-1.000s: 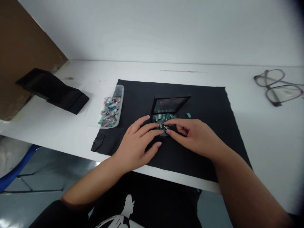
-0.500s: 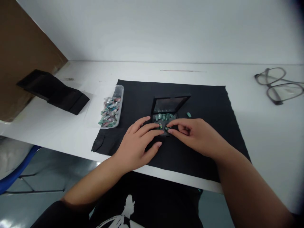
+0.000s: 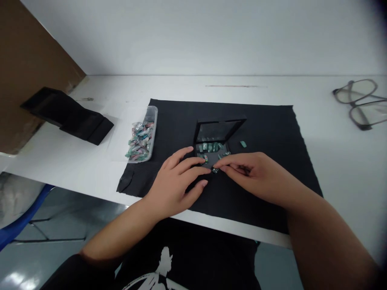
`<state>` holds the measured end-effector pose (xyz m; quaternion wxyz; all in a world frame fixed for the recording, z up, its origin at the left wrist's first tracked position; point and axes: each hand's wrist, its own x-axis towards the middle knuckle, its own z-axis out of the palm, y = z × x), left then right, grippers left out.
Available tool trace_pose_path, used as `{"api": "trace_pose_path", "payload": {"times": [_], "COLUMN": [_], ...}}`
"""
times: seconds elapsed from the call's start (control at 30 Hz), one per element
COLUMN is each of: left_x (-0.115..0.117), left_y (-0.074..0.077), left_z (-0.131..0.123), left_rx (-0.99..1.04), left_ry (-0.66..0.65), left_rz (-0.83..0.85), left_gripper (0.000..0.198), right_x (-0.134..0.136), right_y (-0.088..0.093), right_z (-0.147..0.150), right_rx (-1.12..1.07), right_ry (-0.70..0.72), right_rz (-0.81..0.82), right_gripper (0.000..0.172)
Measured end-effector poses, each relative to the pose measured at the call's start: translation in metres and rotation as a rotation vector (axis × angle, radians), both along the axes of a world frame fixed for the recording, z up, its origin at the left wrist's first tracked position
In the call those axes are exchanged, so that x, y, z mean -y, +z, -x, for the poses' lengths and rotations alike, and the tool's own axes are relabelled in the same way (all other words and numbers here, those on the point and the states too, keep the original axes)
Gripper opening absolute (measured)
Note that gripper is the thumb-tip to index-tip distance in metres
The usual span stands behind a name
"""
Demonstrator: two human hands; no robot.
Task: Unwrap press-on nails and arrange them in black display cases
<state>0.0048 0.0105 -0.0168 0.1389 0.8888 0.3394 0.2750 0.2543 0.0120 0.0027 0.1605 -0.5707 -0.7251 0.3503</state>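
A small black case [image 3: 196, 132] stands with its windowed lid raised on a black mat [image 3: 266, 133]. Several green false nails [image 3: 210, 148] lie in a row at the back of the case, with a few more on its left and right sides. My left hand [image 3: 175, 185] is open, its spread fingers resting at the case's left and front side, fingertips close to a patterned nail. At the front edge, my right hand [image 3: 254, 173] pinches a small dark green false nail [image 3: 215, 170], partly covered by the fingertips. One loose green nail [image 3: 243, 143] lies on the mat right of the case.
A clear plastic box [image 3: 154, 133] filled with colourful false nails sits on the mat's left edge. Farther left is a black angled stand [image 3: 75, 117]. Glasses [image 3: 359, 102] rest on the white table [image 3: 326, 145] at the far right. A blue-edged chair [image 3: 27, 213] stands below left.
My right hand has drawn slightly toward me and right, bringing the pinched nail to the case's front edge and uncovering nails on its right side. My left hand stays almost still.
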Motion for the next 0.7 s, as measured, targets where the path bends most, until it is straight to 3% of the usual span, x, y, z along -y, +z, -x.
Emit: {"api": "trace_pose_path", "payload": {"times": [0.13, 0.27, 0.4, 0.7], "left_x": [0.001, 0.004, 0.007, 0.007], "left_y": [0.000, -0.003, -0.005, -0.005], "left_z": [0.000, -0.002, -0.004, -0.005], "left_rx": [-0.023, -0.179, -0.284, -0.284], "left_ry": [0.017, -0.009, -0.021, -0.044], "left_rz": [-0.040, -0.162, -0.262, -0.237], "left_gripper": [0.026, 0.040, 0.044, 0.042], "right_x": [0.000, -0.001, -0.001, 0.002], "right_y": [0.003, 0.002, 0.002, 0.006], "right_z": [-0.002, -0.010, -0.014, -0.008], "right_rx": [-0.049, -0.014, 0.003, 0.132], "right_ry": [-0.073, -0.114, -0.075, -0.006], "right_rz": [-0.058, -0.078, -0.041, -0.036], "right_gripper": [0.022, 0.018, 0.022, 0.030]}}
